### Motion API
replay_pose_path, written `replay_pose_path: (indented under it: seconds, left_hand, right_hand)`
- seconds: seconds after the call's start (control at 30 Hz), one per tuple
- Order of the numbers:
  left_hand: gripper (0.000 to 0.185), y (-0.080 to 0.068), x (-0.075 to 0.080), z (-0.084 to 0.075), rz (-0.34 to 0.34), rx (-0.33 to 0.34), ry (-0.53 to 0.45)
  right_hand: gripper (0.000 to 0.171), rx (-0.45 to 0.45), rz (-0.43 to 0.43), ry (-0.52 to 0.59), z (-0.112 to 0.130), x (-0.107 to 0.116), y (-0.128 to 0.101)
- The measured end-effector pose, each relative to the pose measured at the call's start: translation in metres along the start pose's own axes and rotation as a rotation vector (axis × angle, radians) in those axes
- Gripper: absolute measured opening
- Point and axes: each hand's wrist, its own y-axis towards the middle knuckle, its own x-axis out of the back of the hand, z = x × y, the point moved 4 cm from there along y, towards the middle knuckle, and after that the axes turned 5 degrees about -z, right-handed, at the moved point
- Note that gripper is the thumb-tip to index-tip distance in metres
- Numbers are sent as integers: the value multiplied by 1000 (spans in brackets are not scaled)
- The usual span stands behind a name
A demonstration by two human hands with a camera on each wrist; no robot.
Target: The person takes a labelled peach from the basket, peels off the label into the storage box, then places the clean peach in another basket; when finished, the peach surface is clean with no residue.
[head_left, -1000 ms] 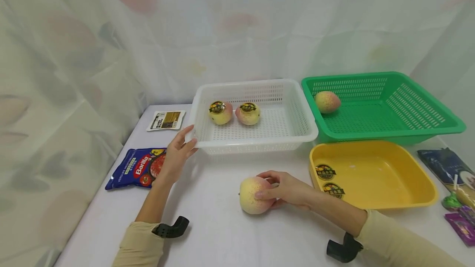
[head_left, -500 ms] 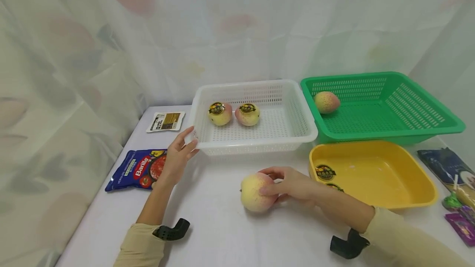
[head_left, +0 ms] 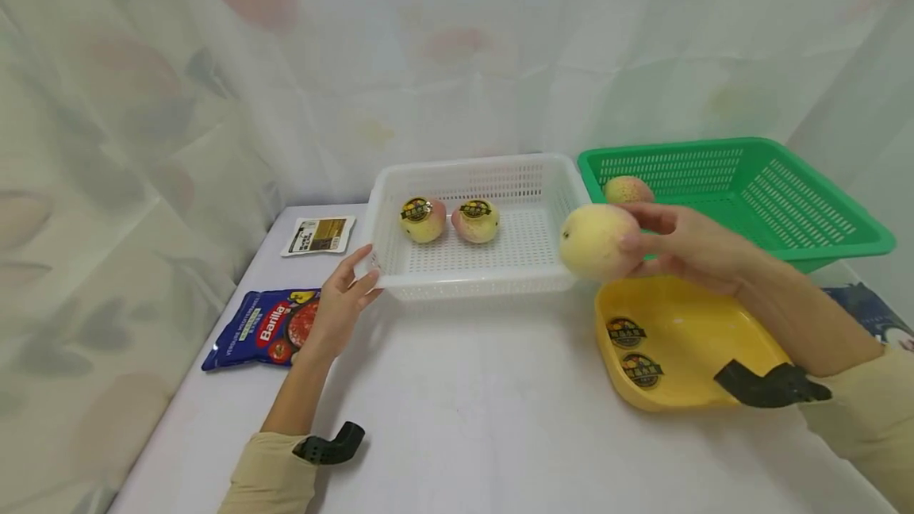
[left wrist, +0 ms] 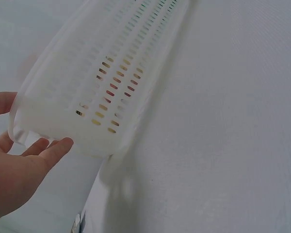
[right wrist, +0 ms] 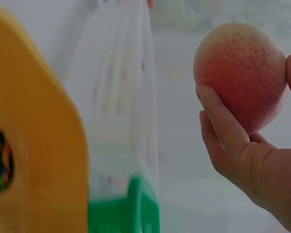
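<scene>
My right hand point(head_left: 696, 248) grips a pale yellow and pink peach point(head_left: 598, 243), raised in front of the white basket's right end and above the yellow tub's far left corner. In the right wrist view the fingers and thumb hold the peach point(right wrist: 242, 73) from its sides, its redder face showing. My left hand point(head_left: 341, 296) holds the near left corner of the white plastic basket point(head_left: 471, 280). Seen from the left wrist, the thumb lies over the rim and the fingers point(left wrist: 56, 153) are below it. Two peaches with black stickers, a left one point(head_left: 423, 220) and a right one point(head_left: 476, 222), lie in this basket.
A green basket point(head_left: 842, 240) with one peach point(head_left: 628, 189) stands at the right. Before it is a yellow tub point(head_left: 685, 355) with black round stickers inside. A blue Barilla pouch point(head_left: 260, 329) and a small white-brown packet point(head_left: 319, 235) lie left. A dark packet point(head_left: 867, 304) is partly hidden.
My right hand has lifted the peach off the table and carried it up, away and to the right, over the yellow tub's edge. The left hand stays at the white basket's corner.
</scene>
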Motion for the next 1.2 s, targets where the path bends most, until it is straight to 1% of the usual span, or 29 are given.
replay_pose_path:
  seconds: [0.13, 0.23, 0.3, 0.37, 0.47, 0.63, 0.73, 0.87, 1.03, 1.2]
  left_hand:
    - [57, -1, 2, 1, -3, 5, 7]
    - [57, -1, 2, 1, -2, 5, -2]
    - [57, -1, 2, 1, 0, 6, -11]
    - [57, -1, 2, 1, -1, 6, -18]
    - [56, 0, 2, 2, -2, 6, -23]
    - [56, 0, 3, 4, -6, 7, -30]
    - [56, 0, 3, 4, -4, 9, -34]
    - [56, -1, 2, 4, 2, 3, -36]
    - [56, -1, 0, 3, 12, -10, -14]
    - [57, -1, 1, 5, 11, -17, -19]
  right_hand:
    - [38, 0, -76, -90, 0, 48, 4]
    - [33, -26, -116, -175, -6, 76, 8]
    - [40, -53, -123, -223, -12, 91, 11]
    - [52, -88, -115, -255, -19, 103, 15]
    - [64, -149, -93, -277, -31, 116, 22]
    - [75, -234, -34, -322, -52, 128, 37]
    - [80, -276, -8, -354, -63, 131, 46]
    - [81, -327, 16, -377, -75, 131, 55]
    - [86, -394, 34, -416, -85, 129, 62]
    - [88, -412, 63, -450, -87, 127, 68]
